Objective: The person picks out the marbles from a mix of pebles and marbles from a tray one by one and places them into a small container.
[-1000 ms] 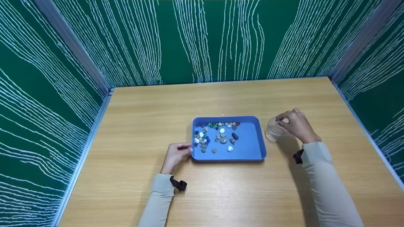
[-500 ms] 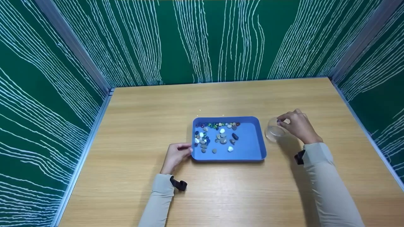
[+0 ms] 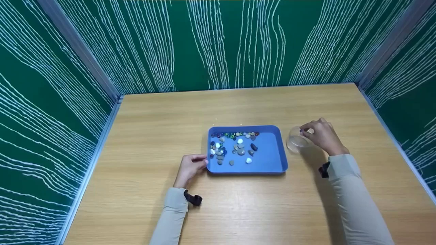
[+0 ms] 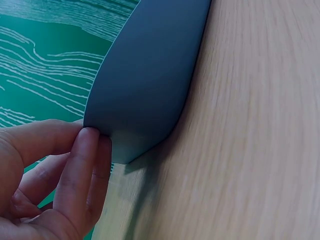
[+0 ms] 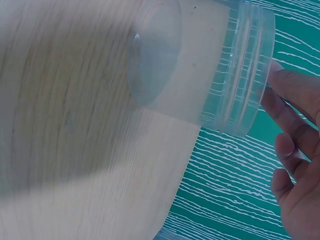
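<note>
Tray [image 3: 270,161], blue, shallow, round-cornered, on the worktop [image 3: 259,211]; coloured marbles [image 3: 231,135] line its far side, white, grey and dark pebbles [image 3: 241,151] its left and middle. Left hand [image 3: 189,167] pinches its left rim; right hand [image 3: 322,136] pinches the lip of a clear, ridge-necked jar [image 3: 295,143] just beside it.

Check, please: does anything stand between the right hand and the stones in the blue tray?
Yes: the clear jar, with the right hand at its rim, then the right wall of the blue tray. Nothing else visible blocks the stones.
</note>
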A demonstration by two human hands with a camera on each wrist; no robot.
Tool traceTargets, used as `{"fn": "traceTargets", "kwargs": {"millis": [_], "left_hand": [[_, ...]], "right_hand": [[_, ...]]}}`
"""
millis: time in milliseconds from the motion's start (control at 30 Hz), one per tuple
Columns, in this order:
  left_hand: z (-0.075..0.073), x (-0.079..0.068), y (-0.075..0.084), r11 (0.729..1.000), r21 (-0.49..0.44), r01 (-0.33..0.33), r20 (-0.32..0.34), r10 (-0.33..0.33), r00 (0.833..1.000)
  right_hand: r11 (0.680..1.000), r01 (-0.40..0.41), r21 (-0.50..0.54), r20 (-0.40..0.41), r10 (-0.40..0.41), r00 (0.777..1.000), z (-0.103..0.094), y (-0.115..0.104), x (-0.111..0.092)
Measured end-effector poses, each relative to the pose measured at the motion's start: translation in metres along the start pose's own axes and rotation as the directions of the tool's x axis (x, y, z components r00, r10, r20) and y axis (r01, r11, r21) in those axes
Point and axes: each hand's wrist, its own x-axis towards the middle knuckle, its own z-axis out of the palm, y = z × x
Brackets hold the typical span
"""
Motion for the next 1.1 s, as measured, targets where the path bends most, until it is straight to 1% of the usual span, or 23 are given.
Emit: {"fn": "traceTargets", "kwargs": {"millis": [133, 267, 367, 433, 500, 600, 800, 1100], "left_hand": [[-0.0004, 0.0002, 0.0001, 1.000, 0.001, 0.006, -0.002, -0.006, 1.000], [-0.0011, 0.0006, -0.0003, 1.000, -0.002, 0.012, 0.004, -0.012, 1.000], [-0.0013, 0.0017, -0.0009, 1.000, 0.012, 0.006, 0.007, -0.006, 1.000], [-0.0012, 0.0025, -0.0014, 1.000, 0.020, 0.005, 0.010, -0.006, 1.000], [-0.0015, 0.0035, -0.0020, 1.000, 0.029, -0.001, 0.014, 0.000, 1.000], [-0.0014, 0.0041, -0.0028, 1.000, 0.018, 0.012, 0.017, -0.012, 1.000], [-0.0006, 0.0024, -0.0027, 0.999, 0.009, 0.035, 0.001, -0.035, 0.999], [-0.0004, 0.0007, -0.0012, 1.000, 0.012, 0.018, -0.007, -0.018, 1.000]], "right_hand": [[1.000, -0.007, 0.009, 0.006, 0.007, 1.000, -0.0006, 0.0003, -0.0010], [1.000, 0.013, 0.009, -0.006, -0.013, 1.000, -0.0007, 0.0007, -0.0016], [0.999, 0.039, 0.000, -0.020, -0.039, 0.999, -0.0004, 0.0010, -0.0019], [0.999, 0.043, 0.001, -0.024, -0.043, 0.999, -0.0002, 0.0012, -0.0021], [0.999, 0.046, 0.005, -0.020, -0.046, 0.999, -0.0001, 0.0012, -0.0022], [0.999, 0.032, 0.018, -0.006, -0.032, 0.999, 0.0000, 0.0006, -0.0019], [0.999, 0.031, 0.022, -0.001, -0.031, 1.000, 0.0009, -0.0005, 0.0007], [0.999, 0.023, 0.043, 0.031, -0.025, 0.999, 0.0013, -0.0036, 0.0054]]}}
